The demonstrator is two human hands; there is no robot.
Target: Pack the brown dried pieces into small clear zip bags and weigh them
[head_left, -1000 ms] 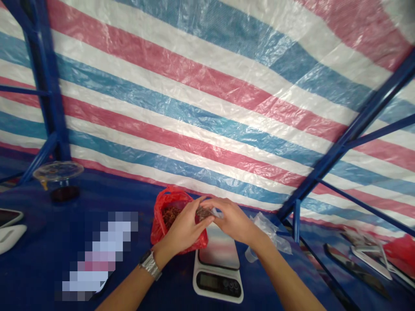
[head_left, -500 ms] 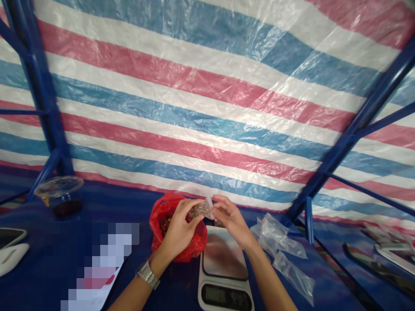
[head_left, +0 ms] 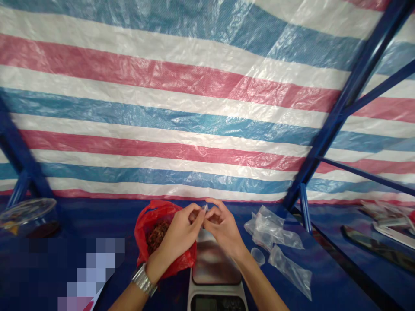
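My left hand [head_left: 180, 231] and my right hand [head_left: 227, 231] meet above the back of a kitchen scale [head_left: 217, 265]. Both pinch a small transparent plastic bag [head_left: 205, 208] at its top. Most of the bag is hidden behind my fingers. Thumb and forefinger of each hand press together, with the other right fingers raised. Under my left forearm stands an open red plastic bag [head_left: 141, 224] holding dried brown pieces [head_left: 158, 235]. The scale's metal plate is bare, and its display [head_left: 205, 303] is too dark to read.
Several transparent plastic bags [head_left: 269, 226] lie right of the scale, beside a small transparent cup [head_left: 257, 256]. A round plastic tub [head_left: 30, 218] stands at far left. Dark and white objects [head_left: 379, 248] lie at far right. Blue metal bars [head_left: 319, 142] and striped sheeting [head_left: 194, 108] rise behind.
My hands have drawn together, and my right fingers now pinch the small bag's top. The bag's filled part has gone out of sight. The camera view has shifted slightly.
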